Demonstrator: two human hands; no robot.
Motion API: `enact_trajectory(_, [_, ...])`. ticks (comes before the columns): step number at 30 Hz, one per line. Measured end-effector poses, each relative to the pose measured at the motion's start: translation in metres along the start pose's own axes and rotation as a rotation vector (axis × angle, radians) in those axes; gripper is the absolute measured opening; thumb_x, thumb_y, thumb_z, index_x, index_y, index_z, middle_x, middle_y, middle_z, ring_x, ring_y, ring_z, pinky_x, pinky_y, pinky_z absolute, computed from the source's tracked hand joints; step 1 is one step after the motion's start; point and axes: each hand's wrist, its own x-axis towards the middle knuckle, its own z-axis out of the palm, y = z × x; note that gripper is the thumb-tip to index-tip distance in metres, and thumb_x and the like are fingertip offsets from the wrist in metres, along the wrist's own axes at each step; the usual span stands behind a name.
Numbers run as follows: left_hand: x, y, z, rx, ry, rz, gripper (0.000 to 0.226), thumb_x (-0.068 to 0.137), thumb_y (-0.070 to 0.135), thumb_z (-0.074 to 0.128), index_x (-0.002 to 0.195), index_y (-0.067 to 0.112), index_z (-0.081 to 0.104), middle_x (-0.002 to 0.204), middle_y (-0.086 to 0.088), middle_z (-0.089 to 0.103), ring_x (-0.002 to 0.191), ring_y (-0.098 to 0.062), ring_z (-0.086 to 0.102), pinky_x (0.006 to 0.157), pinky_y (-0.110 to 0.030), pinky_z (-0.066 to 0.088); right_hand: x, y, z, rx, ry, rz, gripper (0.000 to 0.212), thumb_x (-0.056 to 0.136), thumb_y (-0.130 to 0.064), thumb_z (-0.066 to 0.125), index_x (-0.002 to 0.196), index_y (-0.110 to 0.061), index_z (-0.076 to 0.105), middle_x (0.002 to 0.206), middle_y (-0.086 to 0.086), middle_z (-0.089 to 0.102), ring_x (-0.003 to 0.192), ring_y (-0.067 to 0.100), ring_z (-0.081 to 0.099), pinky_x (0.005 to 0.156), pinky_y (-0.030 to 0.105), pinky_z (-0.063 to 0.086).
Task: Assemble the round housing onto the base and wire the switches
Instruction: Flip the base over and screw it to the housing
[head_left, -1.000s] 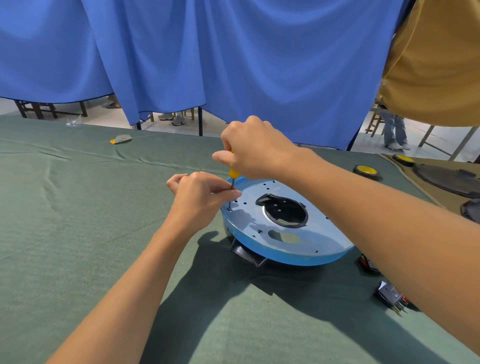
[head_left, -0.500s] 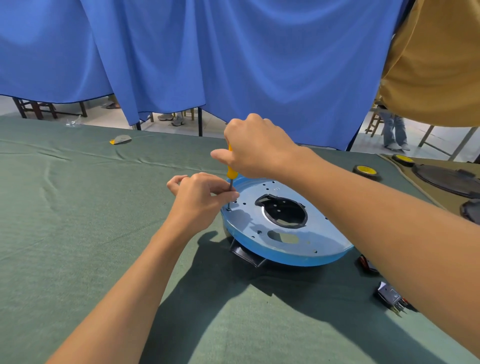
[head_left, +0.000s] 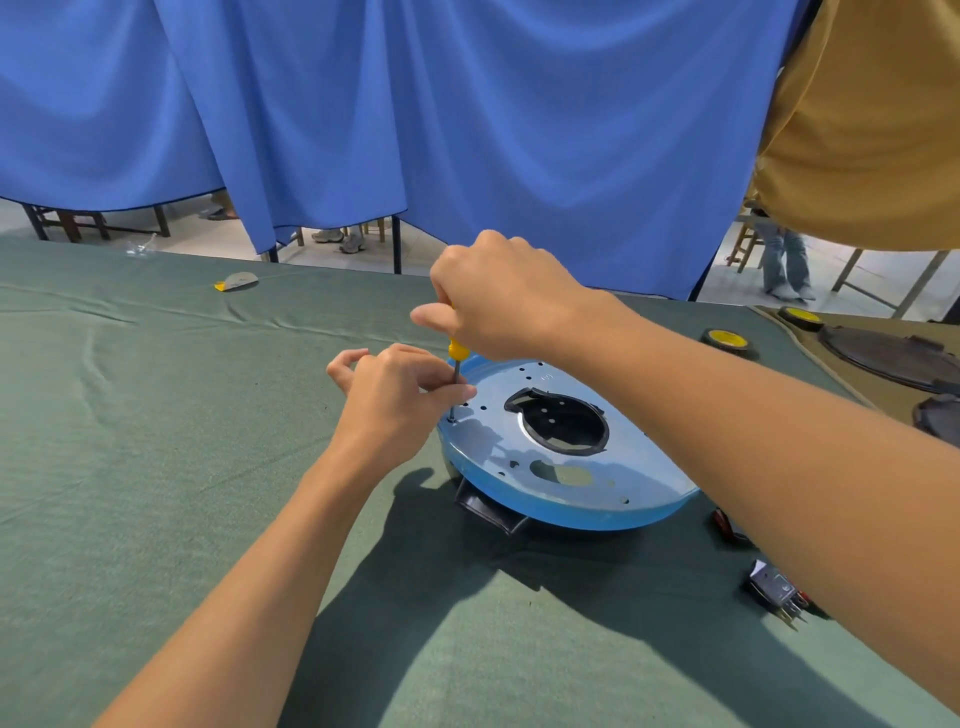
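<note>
I saw the blue round plate lying flat on the green-clothed worktop, right of centre, with a black part showing under its near-left edge. A black ring-shaped fitting sat in the plate's central opening, and small holes dotted the surface around it.

My right hand was closed around the top of a yellow-handled screwdriver, which stood close to upright with its tip at a hole near the plate's left rim. My left hand was curled in beside the metal shaft, thumb and forefinger pinched at it just above the plate; whether they touched a screw I could not tell, since the tip was too small to make out.

On the cloth to the right, partly behind my right forearm, lay a small switch with metal prongs, and just beyond it a second dark and red piece, mostly hidden. Further right stood two black wheels with yellow hubs, near dark round covers on a tan mat. A small grey and yellow scrap lay near the worktop's far edge, in front of the blue curtain
</note>
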Motion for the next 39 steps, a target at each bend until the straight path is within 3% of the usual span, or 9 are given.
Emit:
enact_trajectory(6, [0.003, -0.003, -0.005, -0.117, -0.18, -0.019, 0.021, 0.095, 0.027, 0.063, 0.08, 0.04, 0.072, 0.085, 0.014, 0.076, 0.104, -0.002, 0.059, 0.082, -0.029, 0.014, 0.005, 0.004, -0.003, 0.128, -0.128, -0.094, 0.022, 0.089, -0.026, 0.06, 0.108, -0.018, 0.055, 0.096, 0.003, 0.048, 0.098, 0.026, 0.051, 0.063, 0.031, 0.035])
enact_trajectory(12, [-0.002, 0.0, -0.002, -0.098, -0.038, -0.025, 0.014, 0.084, 0.033, 0.075, 0.073, 0.024, 0.075, 0.07, 0.017, 0.071, 0.085, -0.003, 0.063, 0.077, -0.032, 0.014, 0.001, 0.0, 0.0, 0.044, -0.03, 0.011, 0.027, 0.091, -0.044, 0.057, 0.09, -0.019, 0.045, 0.084, 0.003, 0.038, 0.08, 0.028, 0.043, 0.063, 0.033, 0.033])
enact_trajectory(16, [0.001, -0.001, -0.004, -0.091, -0.057, -0.02, 0.016, 0.087, 0.03, 0.071, 0.073, 0.025, 0.077, 0.078, 0.003, 0.075, 0.091, -0.012, 0.062, 0.079, -0.032, 0.015, 0.005, 0.002, -0.001, 0.118, -0.133, -0.052, 0.029, 0.09, -0.042, 0.058, 0.104, -0.017, 0.051, 0.096, 0.002, 0.05, 0.095, 0.026, 0.047, 0.07, 0.034, 0.036])
enact_trajectory(21, [0.002, -0.001, -0.008, -0.2, -0.198, -0.055, 0.024, 0.094, 0.025, 0.065, 0.079, 0.042, 0.072, 0.083, 0.017, 0.075, 0.107, -0.005, 0.062, 0.11, -0.045, 0.027, 0.006, 0.002, -0.003, 0.14, -0.094, -0.039, 0.018, 0.086, -0.031, 0.064, 0.087, -0.021, 0.049, 0.089, 0.004, 0.046, 0.085, 0.026, 0.05, 0.053, 0.028, 0.029])
enact_trajectory(24, [-0.001, 0.002, -0.004, -0.18, -0.111, -0.054, 0.019, 0.09, 0.028, 0.07, 0.076, 0.042, 0.069, 0.073, 0.026, 0.068, 0.098, -0.002, 0.063, 0.095, -0.031, 0.02, 0.005, 0.0, -0.001, 0.129, -0.063, 0.074, 0.034, 0.087, -0.034, 0.061, 0.071, -0.019, 0.035, 0.075, 0.0, 0.032, 0.067, 0.02, 0.037, 0.05, 0.028, 0.024])
enact_trajectory(27, [-0.003, 0.003, -0.004, -0.094, -0.002, -0.039, 0.013, 0.082, 0.033, 0.077, 0.07, 0.031, 0.074, 0.075, 0.014, 0.074, 0.089, -0.003, 0.061, 0.075, -0.032, 0.012, 0.004, -0.001, -0.004, 0.094, -0.077, 0.115, 0.042, 0.089, -0.042, 0.059, 0.067, -0.022, 0.029, 0.074, -0.002, 0.029, 0.065, 0.02, 0.034, 0.056, 0.032, 0.027])
enact_trajectory(29, [-0.001, 0.0, -0.005, -0.078, -0.012, -0.019, 0.014, 0.082, 0.029, 0.077, 0.07, 0.024, 0.076, 0.078, 0.01, 0.074, 0.095, -0.006, 0.062, 0.075, -0.031, 0.012, 0.004, 0.0, -0.007, 0.098, -0.118, 0.049, 0.031, 0.088, -0.043, 0.059, 0.076, -0.02, 0.042, 0.081, 0.0, 0.041, 0.071, 0.02, 0.042, 0.057, 0.033, 0.03])
enact_trajectory(33, [0.001, -0.002, -0.005, -0.096, -0.108, 0.005, 0.017, 0.091, 0.027, 0.067, 0.079, 0.029, 0.079, 0.077, 0.035, 0.062, 0.105, 0.0, 0.056, 0.078, -0.028, 0.011, 0.006, 0.003, -0.006, 0.132, -0.098, -0.08, 0.01, 0.088, -0.023, 0.062, 0.089, -0.018, 0.054, 0.094, 0.003, 0.052, 0.093, 0.025, 0.053, 0.054, 0.026, 0.033])
enact_trajectory(39, [-0.003, 0.002, -0.001, -0.112, 0.055, -0.024, 0.008, 0.081, 0.033, 0.078, 0.078, 0.026, 0.08, 0.08, 0.011, 0.074, 0.095, -0.007, 0.062, 0.087, -0.034, 0.017, 0.001, -0.001, 0.004, 0.034, -0.002, 0.052, 0.034, 0.094, -0.044, 0.056, 0.083, -0.016, 0.04, 0.074, 0.002, 0.032, 0.075, 0.028, 0.038, 0.064, 0.035, 0.032])
